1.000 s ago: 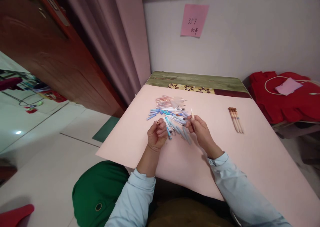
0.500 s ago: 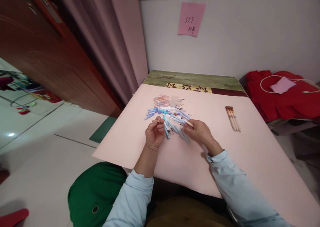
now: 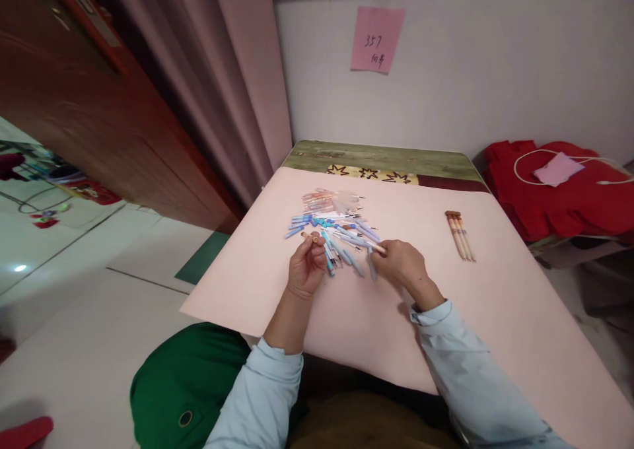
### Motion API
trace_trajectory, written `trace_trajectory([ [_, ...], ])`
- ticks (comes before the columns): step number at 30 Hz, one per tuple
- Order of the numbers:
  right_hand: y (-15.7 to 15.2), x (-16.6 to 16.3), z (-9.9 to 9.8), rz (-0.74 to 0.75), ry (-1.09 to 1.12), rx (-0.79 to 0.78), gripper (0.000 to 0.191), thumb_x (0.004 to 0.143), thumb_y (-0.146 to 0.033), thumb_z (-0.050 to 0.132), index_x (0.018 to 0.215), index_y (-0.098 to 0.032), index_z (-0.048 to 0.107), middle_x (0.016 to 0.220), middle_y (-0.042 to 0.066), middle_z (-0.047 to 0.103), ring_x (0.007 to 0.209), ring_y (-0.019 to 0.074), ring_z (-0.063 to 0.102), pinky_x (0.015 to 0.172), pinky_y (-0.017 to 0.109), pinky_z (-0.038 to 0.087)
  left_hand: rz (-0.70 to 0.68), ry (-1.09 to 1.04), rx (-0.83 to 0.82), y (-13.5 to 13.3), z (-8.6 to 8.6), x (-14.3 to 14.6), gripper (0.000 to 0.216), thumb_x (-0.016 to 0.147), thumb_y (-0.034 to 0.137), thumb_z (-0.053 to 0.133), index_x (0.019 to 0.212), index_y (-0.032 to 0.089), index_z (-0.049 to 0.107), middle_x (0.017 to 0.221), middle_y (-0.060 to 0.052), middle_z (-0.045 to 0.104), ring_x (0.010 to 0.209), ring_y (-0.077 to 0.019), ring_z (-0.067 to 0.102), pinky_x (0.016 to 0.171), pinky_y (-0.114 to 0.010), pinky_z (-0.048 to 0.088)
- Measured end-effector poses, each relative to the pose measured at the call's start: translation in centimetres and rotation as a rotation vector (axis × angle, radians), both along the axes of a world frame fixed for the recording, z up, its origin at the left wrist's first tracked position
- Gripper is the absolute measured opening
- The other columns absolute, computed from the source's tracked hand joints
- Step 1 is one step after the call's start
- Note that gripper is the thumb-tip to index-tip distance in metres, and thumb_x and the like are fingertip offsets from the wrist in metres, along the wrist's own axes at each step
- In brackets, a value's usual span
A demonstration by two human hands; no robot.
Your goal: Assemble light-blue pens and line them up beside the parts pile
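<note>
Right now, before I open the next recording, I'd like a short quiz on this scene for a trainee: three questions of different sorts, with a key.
1. Multiple choice. As the person sees it, where do the brown-topped pens lie relative to the loose pens?
A) to the left
B) to the right
C) on top of them

2. True or false: the left hand holds a small tan piece in its fingers.

3. Fill the blank: the hand nearer the brown-topped pens is the ____ hand.

Key: 1 B; 2 true; 3 right. The right hand holds a slim pale piece.
</note>
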State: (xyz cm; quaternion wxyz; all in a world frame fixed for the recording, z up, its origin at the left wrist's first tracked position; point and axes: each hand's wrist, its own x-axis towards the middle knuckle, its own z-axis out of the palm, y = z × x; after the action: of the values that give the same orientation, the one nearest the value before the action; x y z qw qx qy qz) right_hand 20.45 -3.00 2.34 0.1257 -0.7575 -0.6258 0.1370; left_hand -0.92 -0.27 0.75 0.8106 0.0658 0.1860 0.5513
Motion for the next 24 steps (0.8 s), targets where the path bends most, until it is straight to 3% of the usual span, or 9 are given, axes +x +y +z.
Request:
trace_trajectory([
  [3, -0.1, -0.2, 0.3, -0.067, 0.002, 0.088, 0.019, 0.081, -0.035, 0.055, 0.078, -0.024, 0.070, 0.067, 0.005, 0.066, 0.059, 0.0178, 0.054, 0.051, 0.027, 0.023, -0.005, -0.008, 0.001, 0.0, 0.0, 0.1, 0.017, 0.096, 0.014, 0.043, 0.085, 0.011, 0.055, 0.076, -0.002, 0.056, 0.049, 0.0015, 0.047, 0.045, -0.004, 0.039],
  [11, -0.3, -2.5, -0.9, 0.080, -0.050, 0.183, 0.018, 0.086, -0.032, 0.055, 0.088, -0.026, 0.072, 0.092, 0.003, 0.069, 0.078, 0.0157, 0.060, 0.057, 0.024, 0.028, -0.036, 0.055, 0.016, -0.1, -0.2, 0.3, 0.014, 0.095, 0.013, 0.047, 0.087, 0.012, 0.057, 0.078, -0.003, 0.062, 0.050, -0.0002, 0.050, 0.046, -0.006, 0.044],
  [16, 0.1, -2.8, -1.7, 0.091, -0.140, 0.142, 0.023, 0.088, -0.032, 0.051, 0.085, -0.024, 0.072, 0.088, 0.005, 0.070, 0.075, 0.0164, 0.061, 0.057, 0.025, 0.030, -0.045, 0.111, 0.022, -0.2, -0.3, 0.3, 0.008, 0.092, 0.014, 0.052, 0.088, 0.012, 0.059, 0.080, -0.004, 0.065, 0.050, -0.0008, 0.053, 0.048, -0.007, 0.048],
  [24, 0.1, -2.7, -2.1, 0.071, -0.080, 0.264, 0.021, 0.082, -0.028, 0.054, 0.089, -0.021, 0.073, 0.088, 0.006, 0.071, 0.073, 0.0175, 0.061, 0.059, 0.025, 0.033, -0.057, 0.164, 0.076, -0.1, -0.9, 0.3, 0.005, 0.087, 0.015, 0.062, 0.089, 0.012, 0.059, 0.080, -0.005, 0.066, 0.053, -0.0029, 0.057, 0.049, -0.009, 0.050],
])
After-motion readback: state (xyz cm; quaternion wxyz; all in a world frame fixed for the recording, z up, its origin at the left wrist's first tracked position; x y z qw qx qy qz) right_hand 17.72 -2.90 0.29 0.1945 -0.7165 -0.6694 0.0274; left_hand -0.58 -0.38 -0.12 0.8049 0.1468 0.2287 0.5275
